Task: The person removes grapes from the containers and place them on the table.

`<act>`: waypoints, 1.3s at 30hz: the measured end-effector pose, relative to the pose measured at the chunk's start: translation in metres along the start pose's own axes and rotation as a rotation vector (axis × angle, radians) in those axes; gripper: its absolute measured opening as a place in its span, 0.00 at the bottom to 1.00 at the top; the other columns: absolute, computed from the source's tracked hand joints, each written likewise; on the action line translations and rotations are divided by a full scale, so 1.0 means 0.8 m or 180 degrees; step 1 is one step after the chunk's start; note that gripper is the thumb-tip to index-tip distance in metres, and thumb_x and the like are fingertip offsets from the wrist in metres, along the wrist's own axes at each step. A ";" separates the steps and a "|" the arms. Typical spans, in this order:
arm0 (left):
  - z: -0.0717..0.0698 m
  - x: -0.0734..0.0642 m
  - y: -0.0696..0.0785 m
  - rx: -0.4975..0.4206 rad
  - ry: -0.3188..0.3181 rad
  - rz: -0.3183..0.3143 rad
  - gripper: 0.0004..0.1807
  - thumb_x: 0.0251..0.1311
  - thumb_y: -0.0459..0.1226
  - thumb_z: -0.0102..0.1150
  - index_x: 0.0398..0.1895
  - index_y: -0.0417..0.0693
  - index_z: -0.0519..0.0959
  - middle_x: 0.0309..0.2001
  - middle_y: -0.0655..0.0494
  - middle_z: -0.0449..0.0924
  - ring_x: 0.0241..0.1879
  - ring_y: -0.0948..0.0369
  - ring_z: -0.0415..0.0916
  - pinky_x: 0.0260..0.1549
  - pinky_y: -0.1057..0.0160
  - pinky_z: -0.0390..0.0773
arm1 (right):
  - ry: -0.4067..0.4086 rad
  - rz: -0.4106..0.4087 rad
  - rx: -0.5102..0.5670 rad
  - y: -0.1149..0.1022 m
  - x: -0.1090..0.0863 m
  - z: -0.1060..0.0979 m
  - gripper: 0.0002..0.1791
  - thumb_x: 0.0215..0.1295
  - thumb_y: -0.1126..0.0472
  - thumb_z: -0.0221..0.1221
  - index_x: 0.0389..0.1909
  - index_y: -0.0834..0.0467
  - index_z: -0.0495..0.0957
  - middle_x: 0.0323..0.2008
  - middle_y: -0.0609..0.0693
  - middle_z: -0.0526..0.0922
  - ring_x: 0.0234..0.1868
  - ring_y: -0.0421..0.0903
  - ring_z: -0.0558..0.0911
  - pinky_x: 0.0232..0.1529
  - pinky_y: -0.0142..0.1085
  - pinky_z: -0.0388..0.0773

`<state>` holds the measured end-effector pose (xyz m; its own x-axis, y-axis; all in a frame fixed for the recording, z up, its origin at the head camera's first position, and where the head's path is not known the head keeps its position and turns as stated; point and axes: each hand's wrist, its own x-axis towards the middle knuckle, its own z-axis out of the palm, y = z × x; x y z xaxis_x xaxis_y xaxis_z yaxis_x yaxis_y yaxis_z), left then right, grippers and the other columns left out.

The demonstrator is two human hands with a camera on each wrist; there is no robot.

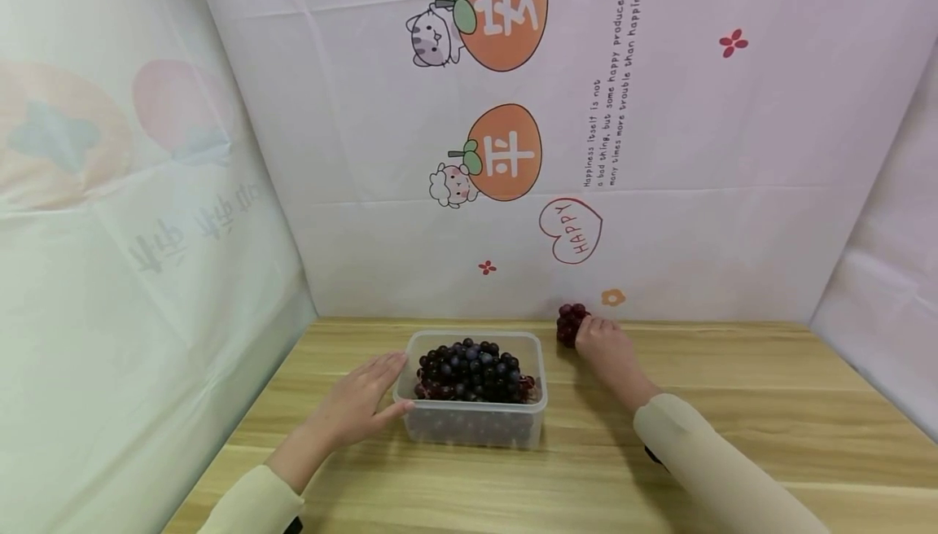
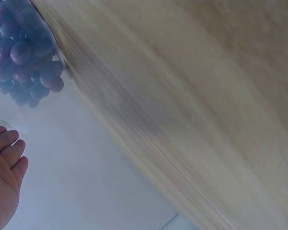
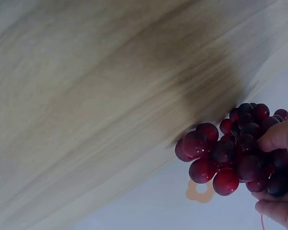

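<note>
A clear plastic box (image 1: 476,424) stands on the wooden table, filled with bunches of dark purple grapes (image 1: 469,369) and some red grapes (image 1: 526,387) at the side. My left hand (image 1: 366,400) rests against the box's left rim with its fingers straight. In the left wrist view, grapes show through the box wall above the left hand (image 2: 5,172). To the right of the box, near the back edge, my right hand (image 1: 608,355) grips a bunch of red grapes (image 1: 570,325). The right wrist view shows thumb and fingers around that bunch (image 3: 225,160).
The wooden table (image 1: 733,404) runs back to a white printed cloth (image 1: 696,257) hanging upright behind it. More white cloth (image 1: 146,314) hangs along the left side, and another sheet (image 1: 879,290) along the right.
</note>
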<state>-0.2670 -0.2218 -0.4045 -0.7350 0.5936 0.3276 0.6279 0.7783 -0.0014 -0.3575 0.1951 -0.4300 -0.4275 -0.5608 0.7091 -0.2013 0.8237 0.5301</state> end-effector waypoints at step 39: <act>0.000 0.000 0.001 0.0011 -0.0034 -0.0056 0.43 0.68 0.60 0.46 0.71 0.33 0.60 0.70 0.40 0.60 0.69 0.46 0.58 0.67 0.48 0.59 | -0.1401 0.0167 0.0779 -0.019 0.001 -0.029 0.18 0.51 0.71 0.64 0.45 0.75 0.79 0.30 0.64 0.82 0.20 0.52 0.78 0.19 0.40 0.80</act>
<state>-0.2662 -0.2214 -0.4049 -0.7486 0.5821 0.3173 0.6141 0.7892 0.0010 -0.3343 0.1802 -0.4262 -0.7629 -0.4731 0.4406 -0.3478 0.8749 0.3371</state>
